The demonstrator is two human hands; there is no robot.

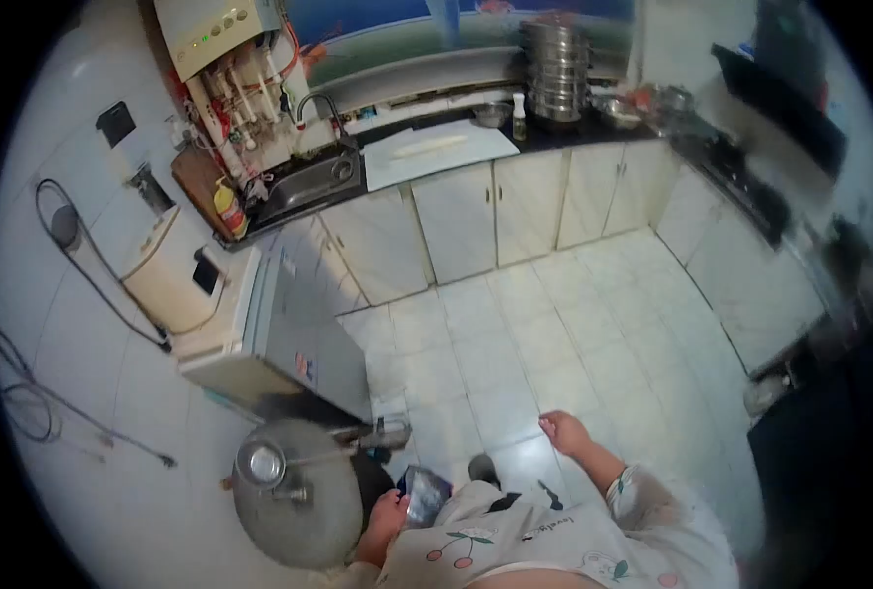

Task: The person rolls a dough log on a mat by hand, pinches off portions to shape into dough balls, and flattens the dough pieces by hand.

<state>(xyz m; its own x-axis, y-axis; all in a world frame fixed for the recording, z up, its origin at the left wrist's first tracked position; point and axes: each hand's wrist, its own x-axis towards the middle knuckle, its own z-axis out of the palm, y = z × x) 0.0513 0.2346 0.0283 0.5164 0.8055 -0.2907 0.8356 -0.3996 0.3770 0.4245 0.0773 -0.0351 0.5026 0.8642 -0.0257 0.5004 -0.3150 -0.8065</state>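
Observation:
My left hand [387, 512] is low in the view, its fingers wrapped round the edge of a dark, flat, shiny object [426, 496] that looks like a phone. It is held close to the front of my patterned light shirt [554, 550]. My right hand [562, 432] hangs in the air over the tiled floor, its fingers curled; whether anything small is in them cannot be made out. Just left of my left hand stands a large round grey lid [304, 520] with a small metal bowl [261, 463] on it.
A low white fridge [318, 334] stands at the left. Along the back wall runs a dark counter with a sink [309, 187], a white board [436, 152], and stacked steamers [557, 74]. A stove [740, 182] is at the right. Pale tiles [515, 324] cover the floor.

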